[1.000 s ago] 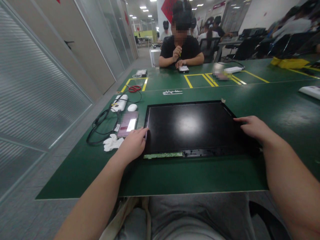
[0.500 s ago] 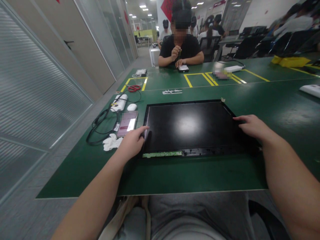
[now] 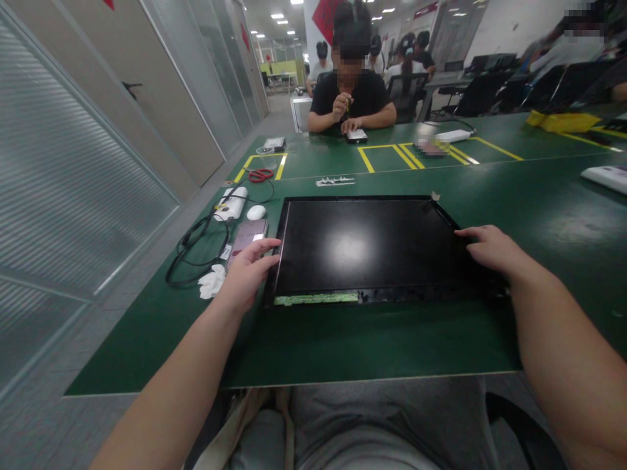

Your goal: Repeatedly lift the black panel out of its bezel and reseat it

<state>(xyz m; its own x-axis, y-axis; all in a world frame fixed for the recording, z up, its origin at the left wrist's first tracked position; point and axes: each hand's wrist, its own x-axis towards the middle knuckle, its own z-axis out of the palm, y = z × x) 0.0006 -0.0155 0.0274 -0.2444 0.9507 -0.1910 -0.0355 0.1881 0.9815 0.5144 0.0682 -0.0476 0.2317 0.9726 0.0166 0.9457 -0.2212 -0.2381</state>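
Note:
A black LCD panel (image 3: 392, 254) in a black frame lies face up in front of me, with glare at its middle. Along its near edge on the left runs a thin green circuit board (image 3: 316, 298). My left hand (image 3: 249, 271) grips the panel's left edge, thumb and index finger at the rim, the other fingers partly hidden. At the right edge, my right hand (image 3: 494, 251) holds the frame with its index finger on the rim; its lower fingers are out of sight behind the hand and in shadow.
Left of the panel are a phone (image 3: 247, 238), crumpled white tissue (image 3: 212, 282), a white mouse (image 3: 256, 213), black cables (image 3: 183, 254) and red scissors (image 3: 260, 175). White strips (image 3: 336, 181) lie beyond. Across the green table (image 3: 372, 346), a person (image 3: 350, 98) handles a small device (image 3: 356, 136).
My left hand has shifted from lying over the panel's left border to gripping its outer edge. My right hand keeps its place on the right edge. The view has shifted slightly.

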